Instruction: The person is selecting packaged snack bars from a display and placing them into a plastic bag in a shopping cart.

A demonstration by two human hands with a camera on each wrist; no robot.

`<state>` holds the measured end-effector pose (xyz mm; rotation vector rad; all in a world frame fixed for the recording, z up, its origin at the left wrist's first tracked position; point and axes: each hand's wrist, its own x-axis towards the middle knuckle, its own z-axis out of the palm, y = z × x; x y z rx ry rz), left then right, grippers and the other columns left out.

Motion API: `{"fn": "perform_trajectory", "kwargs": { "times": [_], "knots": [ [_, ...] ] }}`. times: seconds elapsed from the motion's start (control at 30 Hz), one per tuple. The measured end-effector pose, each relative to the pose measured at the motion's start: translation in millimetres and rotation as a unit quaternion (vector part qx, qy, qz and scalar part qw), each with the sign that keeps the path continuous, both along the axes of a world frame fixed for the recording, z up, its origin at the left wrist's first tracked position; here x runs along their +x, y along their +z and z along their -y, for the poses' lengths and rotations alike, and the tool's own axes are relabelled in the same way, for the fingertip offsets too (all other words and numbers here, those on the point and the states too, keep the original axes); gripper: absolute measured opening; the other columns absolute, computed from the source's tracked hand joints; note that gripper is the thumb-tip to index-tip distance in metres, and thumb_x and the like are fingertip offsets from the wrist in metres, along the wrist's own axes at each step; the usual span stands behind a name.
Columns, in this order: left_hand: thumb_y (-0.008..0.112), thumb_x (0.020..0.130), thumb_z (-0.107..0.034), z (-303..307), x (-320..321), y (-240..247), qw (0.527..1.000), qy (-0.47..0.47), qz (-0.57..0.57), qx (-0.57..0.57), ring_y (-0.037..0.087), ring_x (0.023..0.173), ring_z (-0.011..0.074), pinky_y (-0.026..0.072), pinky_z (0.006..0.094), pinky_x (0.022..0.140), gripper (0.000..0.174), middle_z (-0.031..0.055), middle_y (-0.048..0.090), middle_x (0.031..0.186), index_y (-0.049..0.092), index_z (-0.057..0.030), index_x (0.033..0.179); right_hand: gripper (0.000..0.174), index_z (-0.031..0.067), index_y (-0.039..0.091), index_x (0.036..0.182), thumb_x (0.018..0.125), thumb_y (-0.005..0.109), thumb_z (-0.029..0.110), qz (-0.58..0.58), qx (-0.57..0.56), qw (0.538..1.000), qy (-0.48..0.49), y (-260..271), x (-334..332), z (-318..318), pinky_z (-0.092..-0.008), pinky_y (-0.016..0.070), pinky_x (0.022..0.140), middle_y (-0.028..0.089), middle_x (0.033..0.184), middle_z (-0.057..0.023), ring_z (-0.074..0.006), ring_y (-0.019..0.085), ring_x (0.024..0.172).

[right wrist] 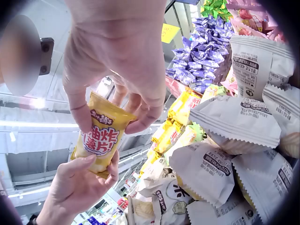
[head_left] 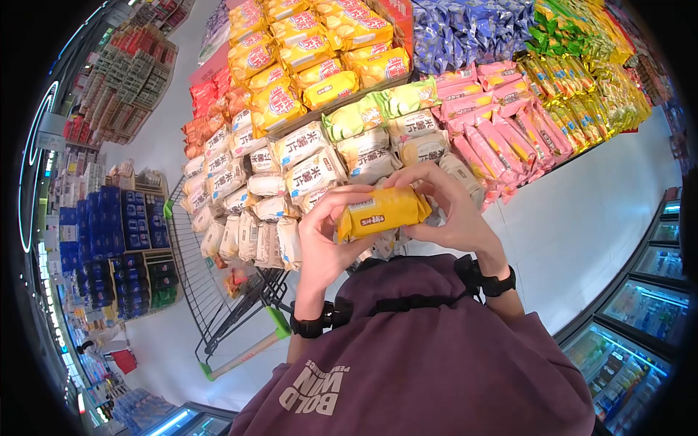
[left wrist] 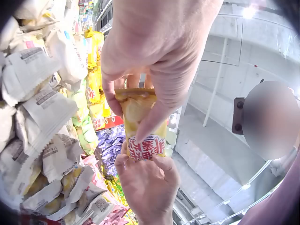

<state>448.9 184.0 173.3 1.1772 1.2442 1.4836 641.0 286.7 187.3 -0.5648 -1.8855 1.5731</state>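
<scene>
Both hands hold a yellow bag of potato chips (head_left: 385, 214) in front of the chest, one at each end. In the head view my left hand (head_left: 324, 234) grips its left end, with the thumb and fingers round the wrapper. My right hand (head_left: 459, 218) pinches the right end. The left wrist view shows red and white lettering on the chip bag (left wrist: 143, 126), with the left thumb lying along it. Seen from the right wrist, the bag (right wrist: 101, 133) hangs between the right thumb and fingers. White snack bags (head_left: 313, 174) lie piled just beyond the hands.
Yellow bags (head_left: 302, 51) are stacked behind the white ones. Pink packets (head_left: 502, 145) and purple packets (head_left: 465, 33) fill the right and back. A shopping cart (head_left: 218, 298) stands at the left, its green-ended handle (head_left: 247, 352) nearby. Glass-topped freezers (head_left: 618, 363) line the lower right.
</scene>
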Motion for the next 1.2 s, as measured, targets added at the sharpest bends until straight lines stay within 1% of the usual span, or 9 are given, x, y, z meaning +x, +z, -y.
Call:
{"fn": "perform_trajectory", "kwargs": {
  "times": [0.03,0.23,0.33,0.43,0.57,0.67,0.77,0.93,1.2],
  "knots": [
    [0.080,0.066,0.014,1.7,-0.5,3.6,1.000,-0.002,-0.006,-0.011,0.063,0.107,0.0162,0.0536,0.0311,0.091,0.053,0.0094,0.063,0.119,0.063,-0.0009,0.114,0.049,0.0111,0.056,0.119,0.074,0.076,0.008,0.010,0.010,1.000,-0.004,-0.4,-0.2,0.3,-0.0302,0.0466,0.086,0.063,0.119,-0.0040,-0.0125,0.059,0.106],
    [0.078,0.076,0.004,7.7,3.0,14.0,0.996,0.020,0.049,-0.066,0.065,0.097,0.0142,0.0541,0.0294,0.085,0.051,0.0086,0.066,0.110,0.057,0.0020,0.122,0.057,0.0104,0.050,0.129,0.081,0.079,0.017,0.048,-0.198,0.979,-0.014,1.1,-3.7,4.9,-0.0296,0.0475,0.085,0.064,0.112,-0.0085,-0.0117,0.062,0.096],
    [0.074,0.082,0.001,9.2,5.5,11.1,0.989,0.040,0.097,-0.100,0.065,0.090,0.0137,0.0549,0.0289,0.079,0.046,0.0090,0.067,0.107,0.056,0.0026,0.123,0.066,0.0078,0.044,0.135,0.080,0.078,0.012,0.065,-0.206,0.976,0.006,4.3,-4.7,2.4,-0.0299,0.0456,0.091,0.060,0.120,-0.0069,-0.0144,0.057,0.110],
    [0.070,0.085,0.001,11.5,4.1,2.2,0.979,0.046,0.159,-0.117,0.066,0.082,0.0140,0.0552,0.0288,0.073,0.042,0.0089,0.067,0.103,0.055,0.0022,0.124,0.068,0.0080,0.047,0.135,0.077,0.081,0.009,0.015,0.022,1.000,-0.008,1.4,-8.1,1.8,-0.0294,0.0466,0.091,0.058,0.125,-0.0059,-0.0149,0.059,0.110],
    [0.067,0.085,0.001,12.0,0.8,-3.8,0.969,0.032,0.211,-0.127,0.065,0.091,0.0164,0.0541,0.0293,0.078,0.042,0.0099,0.065,0.108,0.054,0.0020,0.126,0.065,0.0110,0.057,0.129,0.071,0.086,0.019,0.003,0.053,0.998,-0.023,-7.3,-7.6,-0.7,-0.0283,0.0496,0.080,0.066,0.114,-0.0005,-0.0149,0.063,0.102],
    [0.068,0.080,0.004,4.6,4.2,-4.3,0.980,0.059,0.170,-0.080,0.060,0.109,0.0186,0.0514,0.0318,0.091,0.054,0.0117,0.060,0.119,0.050,0.0021,0.131,0.060,0.0092,0.059,0.125,0.072,0.085,0.017,0.005,0.049,0.998,-0.039,-6.6,-4.9,-1.6,-0.0268,0.0489,0.078,0.067,0.110,-0.0015,-0.0119,0.062,0.093],
    [0.070,0.073,0.011,0.8,13.1,14.3,0.976,0.042,0.211,-0.035,0.052,0.123,0.0194,0.0460,0.0340,0.102,0.068,0.0125,0.056,0.127,0.046,0.0015,0.137,0.048,0.0057,0.060,0.116,0.076,0.083,0.017,0.004,-0.018,0.997,-0.076,-6.2,-2.7,0.7,-0.0234,0.0462,0.071,0.068,0.099,-0.0020,-0.0064,0.058,0.081],
    [0.075,0.072,0.015,0.5,13.6,-2.4,0.988,0.019,0.154,-0.013,0.060,0.113,0.0187,0.0496,0.0324,0.099,0.066,0.0121,0.060,0.123,0.049,0.0013,0.131,0.029,0.0030,0.059,0.096,0.086,0.076,0.024,-0.005,-0.147,0.983,-0.114,-6.6,-4.5,0.5,-0.0204,0.0396,0.060,0.064,0.082,-0.0001,-0.0010,0.049,0.070],
    [0.079,0.071,0.012,-0.8,13.8,-2.9,0.986,0.019,0.158,-0.046,0.064,0.102,0.0152,0.0519,0.0287,0.090,0.055,0.0109,0.067,0.110,0.054,0.0019,0.120,0.032,0.0033,0.058,0.086,0.088,0.073,0.031,0.042,-0.140,0.982,-0.119,-11.3,-0.2,0.9,-0.0210,0.0373,0.054,0.053,0.070,0.0032,-0.0012,0.046,0.063]
  ]
}}
